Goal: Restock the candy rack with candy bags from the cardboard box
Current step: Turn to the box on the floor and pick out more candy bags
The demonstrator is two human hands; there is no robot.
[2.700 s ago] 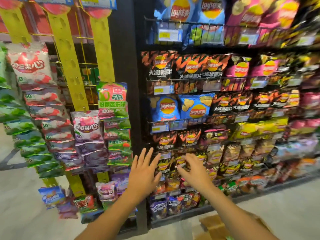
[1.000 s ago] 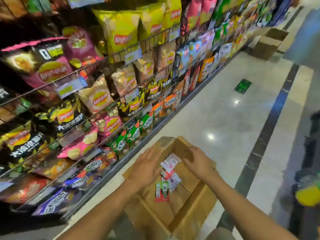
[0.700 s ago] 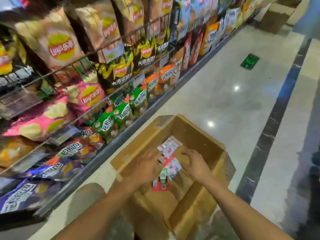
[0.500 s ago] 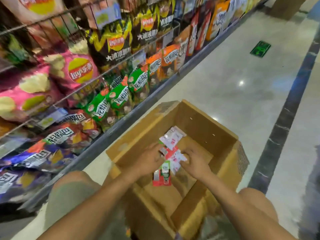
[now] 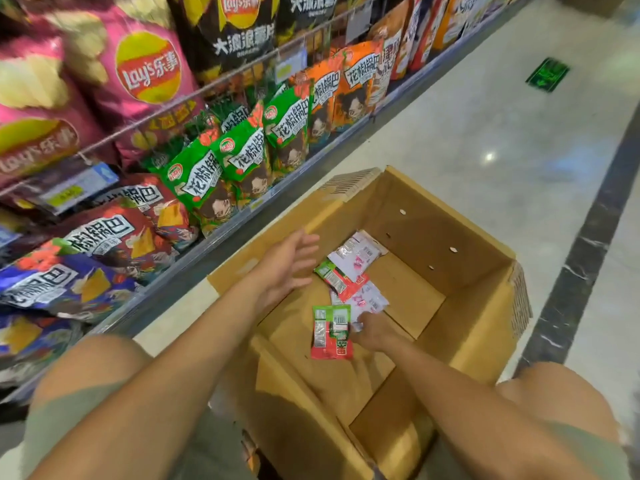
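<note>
Left hand (image 5: 287,268) over cardboard box (image 5: 433,230), fingers spread. Right hand (image 5: 372,330) inside box, fingers curled against green-red candy bag (image 5: 331,332) (grip unclear). Snack shelf (image 5: 207,251) just left of box.

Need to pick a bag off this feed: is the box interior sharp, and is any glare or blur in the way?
Head view: the candy bags in the cardboard box are evenly lit and fairly sharp; the left hand and right hand are slightly smeared; the pink chip bags at upper left are motion-blurred; one glare spot sits on the floor, clear of the box.
</note>
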